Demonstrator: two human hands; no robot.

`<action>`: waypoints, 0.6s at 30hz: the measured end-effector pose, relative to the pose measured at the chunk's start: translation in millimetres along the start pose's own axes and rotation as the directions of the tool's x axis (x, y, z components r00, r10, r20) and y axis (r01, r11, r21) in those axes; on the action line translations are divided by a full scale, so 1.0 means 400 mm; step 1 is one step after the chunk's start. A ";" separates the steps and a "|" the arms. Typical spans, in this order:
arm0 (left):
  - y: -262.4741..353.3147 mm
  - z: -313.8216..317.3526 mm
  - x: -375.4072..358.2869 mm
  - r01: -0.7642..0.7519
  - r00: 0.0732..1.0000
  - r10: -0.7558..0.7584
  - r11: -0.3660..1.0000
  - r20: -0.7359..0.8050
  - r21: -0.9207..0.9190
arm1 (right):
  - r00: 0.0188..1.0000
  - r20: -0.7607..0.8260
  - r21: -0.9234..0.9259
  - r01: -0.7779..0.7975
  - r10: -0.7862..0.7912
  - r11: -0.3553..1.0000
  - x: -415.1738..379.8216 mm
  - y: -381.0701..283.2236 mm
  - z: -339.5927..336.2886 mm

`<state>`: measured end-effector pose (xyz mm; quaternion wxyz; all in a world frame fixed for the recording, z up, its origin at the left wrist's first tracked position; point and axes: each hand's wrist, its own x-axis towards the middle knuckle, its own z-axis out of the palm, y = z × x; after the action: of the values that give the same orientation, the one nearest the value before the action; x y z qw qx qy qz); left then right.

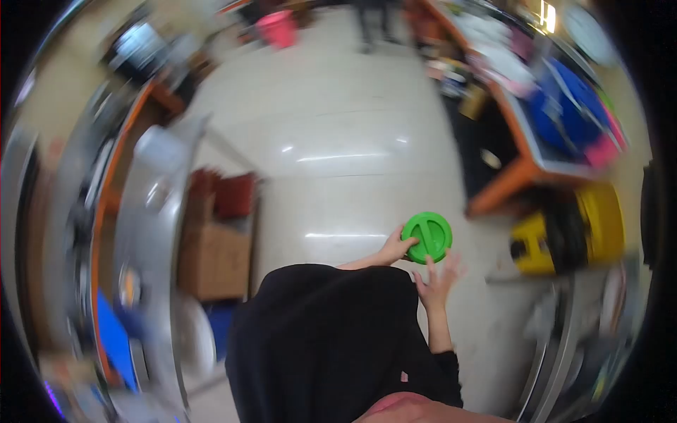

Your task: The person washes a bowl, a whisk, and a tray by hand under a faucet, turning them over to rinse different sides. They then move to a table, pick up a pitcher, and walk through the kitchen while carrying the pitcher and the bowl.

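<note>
A round green lid (pixel 440 236) with a raised bar across its middle is held out in front of my body. My left hand (pixel 396 248) grips it at the left edge, thumb over the top and the other fingers hidden beneath. Whatever may be under the lid is hidden from above. At the lid's lower edge, my right hand (pixel 438 280) is open with its fingers spread and slightly blurred, one fingertip right at the rim.
A metal table (pixel 169 204) runs along the left, with a cardboard box (pixel 215 261) beneath. At right are an orange-edged table (pixel 504 190), a blue bucket (pixel 568 106) and a yellow-black bin (pixel 571 233). A pink bucket (pixel 277 29) and a person's legs (pixel 374 25) show at the far end.
</note>
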<state>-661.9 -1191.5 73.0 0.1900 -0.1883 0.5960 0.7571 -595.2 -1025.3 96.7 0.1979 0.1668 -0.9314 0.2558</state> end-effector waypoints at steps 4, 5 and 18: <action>0.021 -0.435 -0.025 -0.224 0.858 -0.014 0.889 -0.513 -0.399 | 0.961 0.240 0.058 -0.154 0.136 0.986 -0.042 -0.065 0.129; 0.020 -0.562 -0.048 -0.389 0.789 0.054 0.816 -0.613 -0.428 | 0.905 0.377 0.046 -0.229 0.195 0.972 -0.080 -0.046 0.161; 0.097 -1.602 -0.606 -0.551 -0.005 0.359 0.778 -0.933 0.302 | 0.041 0.852 -0.478 -0.347 0.522 0.807 -0.567 0.195 0.225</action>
<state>-436.3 -1839.5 89.2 -0.5023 -0.4303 0.5411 0.5193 -456.2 -963.1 -109.3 -0.5039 -0.0167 -0.8604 0.0744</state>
